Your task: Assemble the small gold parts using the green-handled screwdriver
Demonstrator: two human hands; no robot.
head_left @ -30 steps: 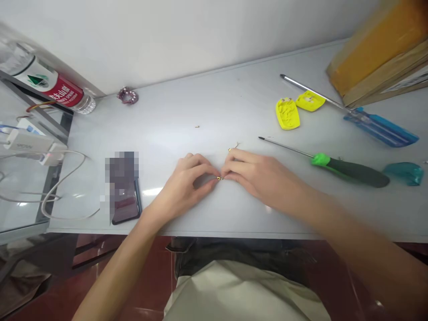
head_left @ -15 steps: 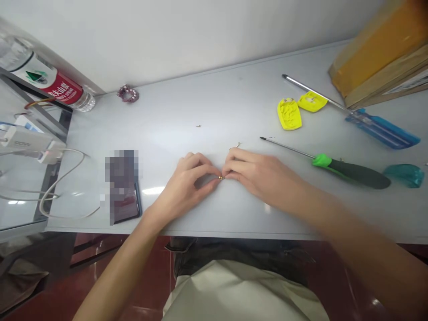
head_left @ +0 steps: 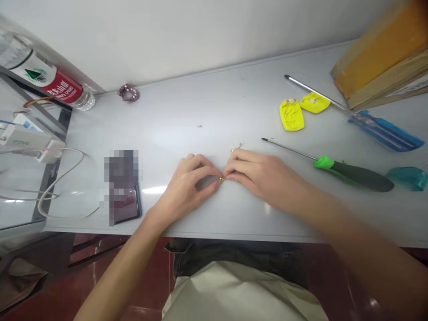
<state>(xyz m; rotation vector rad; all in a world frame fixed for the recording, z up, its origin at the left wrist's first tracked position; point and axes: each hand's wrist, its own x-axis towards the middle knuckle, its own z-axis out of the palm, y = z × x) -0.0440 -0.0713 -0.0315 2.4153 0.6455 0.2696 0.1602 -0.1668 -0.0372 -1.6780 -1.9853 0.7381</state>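
Note:
Both hands rest on the grey table [head_left: 207,107] near its front edge, fingertips meeting. My left hand [head_left: 187,183] and my right hand [head_left: 257,176] each pinch a tiny gold-coloured metal part [head_left: 222,179] between them. Another small gold piece [head_left: 234,148] lies on the table just beyond my right hand's fingers. A tiny screw [head_left: 199,126] lies farther back.
A green-and-black screwdriver [head_left: 334,167] lies right of my right hand, a blue-handled screwdriver [head_left: 371,122] behind it. Two yellow plastic shells [head_left: 299,111], a teal piece [head_left: 408,177], a cardboard box [head_left: 381,53], a phone [head_left: 125,196], a bead bracelet [head_left: 128,93], a bottle [head_left: 50,80] and a charger with cable [head_left: 30,142] surround.

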